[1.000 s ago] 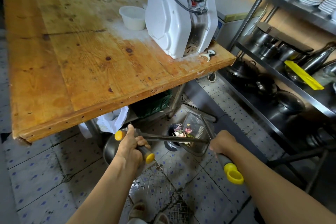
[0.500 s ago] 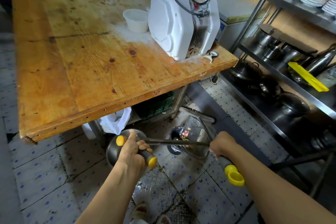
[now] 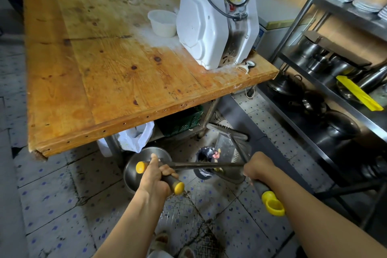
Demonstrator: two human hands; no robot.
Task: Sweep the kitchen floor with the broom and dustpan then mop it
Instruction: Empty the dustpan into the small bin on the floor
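I see the dustpan low at 6 o'clock, tipped over the small black-lined bin on the tiled floor; scraps show at the bin's mouth; right hand wraps its fingers round the dustpan's dark handle, yellow looped end sticking out behind the wrist; left hand at 7 o'clock is curled round two yellow-capped handles, thumb up, one dark shaft running across toward the right hand; cannot tell which is broom or mop; steel bowl just beyond left hand; white bag under the wooden table at 11 o'clock; white machine and white tub on it at 12; steel rack with pots at 3 o'clock.
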